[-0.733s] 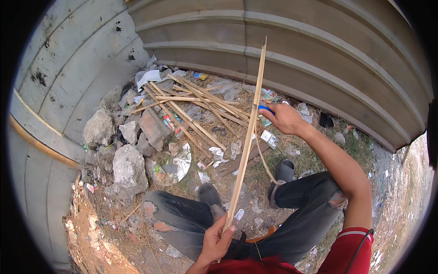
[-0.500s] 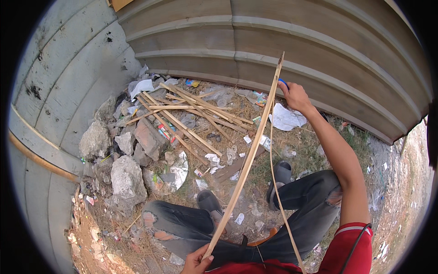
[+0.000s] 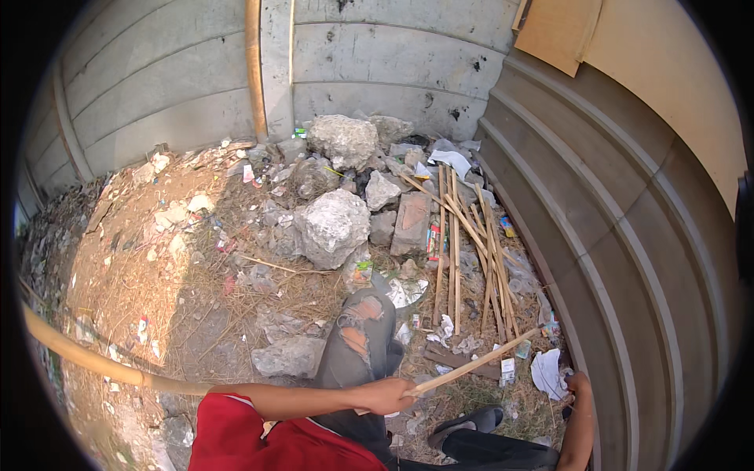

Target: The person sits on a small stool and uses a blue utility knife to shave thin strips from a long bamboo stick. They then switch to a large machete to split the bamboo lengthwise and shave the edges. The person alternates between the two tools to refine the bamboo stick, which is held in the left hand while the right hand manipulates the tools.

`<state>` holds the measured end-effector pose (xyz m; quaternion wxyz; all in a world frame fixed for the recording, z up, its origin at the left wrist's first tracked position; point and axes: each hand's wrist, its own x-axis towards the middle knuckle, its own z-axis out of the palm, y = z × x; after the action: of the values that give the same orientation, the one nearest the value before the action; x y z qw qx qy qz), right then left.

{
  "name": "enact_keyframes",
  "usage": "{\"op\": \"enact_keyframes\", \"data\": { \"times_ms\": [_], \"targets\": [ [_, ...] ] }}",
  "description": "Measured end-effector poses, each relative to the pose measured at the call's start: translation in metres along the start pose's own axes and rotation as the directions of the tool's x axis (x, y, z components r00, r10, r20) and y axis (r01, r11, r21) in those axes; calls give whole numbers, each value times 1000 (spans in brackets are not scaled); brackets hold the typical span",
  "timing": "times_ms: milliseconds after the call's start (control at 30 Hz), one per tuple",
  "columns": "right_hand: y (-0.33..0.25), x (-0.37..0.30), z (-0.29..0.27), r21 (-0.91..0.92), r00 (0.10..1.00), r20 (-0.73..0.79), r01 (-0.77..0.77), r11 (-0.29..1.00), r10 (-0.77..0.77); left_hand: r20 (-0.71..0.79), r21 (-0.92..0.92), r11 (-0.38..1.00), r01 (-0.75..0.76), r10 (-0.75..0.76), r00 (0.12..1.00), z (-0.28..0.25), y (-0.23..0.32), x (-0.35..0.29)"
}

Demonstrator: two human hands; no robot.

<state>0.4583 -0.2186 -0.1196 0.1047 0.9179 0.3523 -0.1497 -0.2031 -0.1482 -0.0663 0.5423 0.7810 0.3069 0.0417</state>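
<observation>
Right hand (image 3: 579,383) too small for me to tell its grip; right forearm (image 3: 578,436) cut off at bottom. Tan pole (image 3: 98,360) cropped at left, other end hidden by left forearm (image 3: 314,401); can't tell if it meets wooden strip (image 3: 479,363).

No lettering, number or sign is legible on the green wrapper (image 3: 362,272), red packet (image 3: 433,241) or white carton (image 3: 507,372).

Narrow pale wooden strip (image 3: 475,362), gripped, slanting up rightward
</observation>
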Motion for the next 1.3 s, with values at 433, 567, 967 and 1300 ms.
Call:
{"op": "enact_keyframes", "data": {
  "times_ms": [433,567,967,1300],
  "targets": [
    [-233,-228,-191,604,711,-539,700,382,-451,-210,-87,989,118,-134,969,14,-13,36],
    [-285,-362,-230,737,197,-612,493,-463,-766,-307,-86,986,144,-164,938,21,-38,30],
    [-298,-491,-213,757,622,-653,552,-349,-432,-190,-107,974,198,-216,958,5,-6,33],
    [-305,-506,-222,846,860,-510,508,-160,34,-196,-67,974,215,-224,955,9,-11,37]
  ]
}}
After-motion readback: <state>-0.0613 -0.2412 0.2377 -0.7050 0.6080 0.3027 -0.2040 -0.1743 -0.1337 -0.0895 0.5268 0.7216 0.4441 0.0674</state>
